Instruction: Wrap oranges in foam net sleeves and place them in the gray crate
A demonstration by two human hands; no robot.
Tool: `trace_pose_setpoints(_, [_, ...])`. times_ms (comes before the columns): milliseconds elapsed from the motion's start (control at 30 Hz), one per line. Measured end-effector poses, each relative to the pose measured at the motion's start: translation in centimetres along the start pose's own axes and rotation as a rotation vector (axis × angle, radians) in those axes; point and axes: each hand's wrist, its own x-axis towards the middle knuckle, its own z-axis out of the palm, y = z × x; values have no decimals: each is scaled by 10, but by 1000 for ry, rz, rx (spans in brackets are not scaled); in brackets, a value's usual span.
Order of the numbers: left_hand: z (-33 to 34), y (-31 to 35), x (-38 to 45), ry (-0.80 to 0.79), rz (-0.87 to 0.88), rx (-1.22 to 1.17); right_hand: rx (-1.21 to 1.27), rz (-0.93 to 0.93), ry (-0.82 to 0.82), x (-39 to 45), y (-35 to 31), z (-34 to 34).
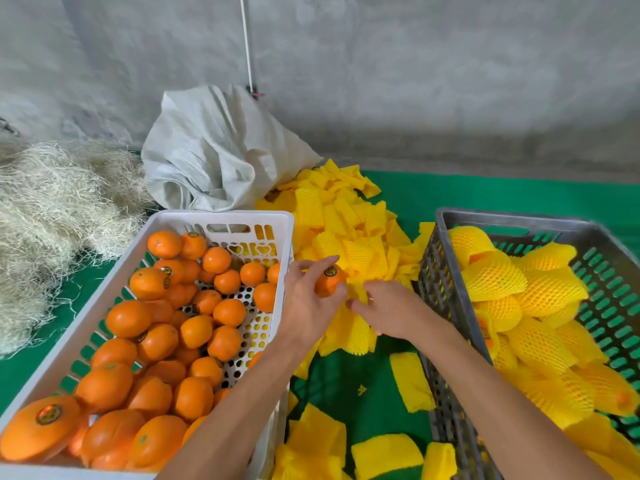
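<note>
- The left hand (308, 299) is closed round a bare orange (329, 280), holding it just past the white crate (221, 220), above the heap of foam net sleeves (349, 237).
- The right hand (388, 306) lies palm down on that heap, just right of the orange, fingertips toward it; whether it pinches a sleeve, I cannot tell.
- The sleeve is nearer the right hand; the gray crate (512, 220) sits further right.

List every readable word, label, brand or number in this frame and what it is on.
No text can be read.
Round sticker on the orange in the left hand: too blurred.
Stickers on the oranges in the white crate, for example the nearest sticker: too blurred.
</note>
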Motion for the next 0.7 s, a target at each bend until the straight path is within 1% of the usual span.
trace_pose_setpoints(67, [1,-3,2,19,-1,-25,81,-12,215,1,10,-8])
trace_pose_setpoints(133, [3,-6,3,15,2,-37,216,-67,383,3,13,-9])
trace_pose_setpoints(200, [5,-6,4,-31,-45,-98,374,-137,455,4,8,-8])
trace_pose_setpoints(267, [5,-1,2,-87,-95,-228,480,-182,434,3,1,-3])
trace_pose_setpoints(367, [2,10,2,-118,-197,-411,583,-179,404,1,-6,3])
trace_pose_setpoints(433, [0,14,1,-120,-244,-438,659,-160,347,1,-7,3])
trace_pose_setpoints(533, [-1,16,1,-93,-323,-445,808,-114,193,1,-8,1])
trace_pose_setpoints(600, [-1,17,3,-66,-371,-454,865,-121,145,0,-11,-2])
trace_pose_setpoints(700, [-1,19,5,-44,-394,-464,910,-151,99,-2,-10,-3])
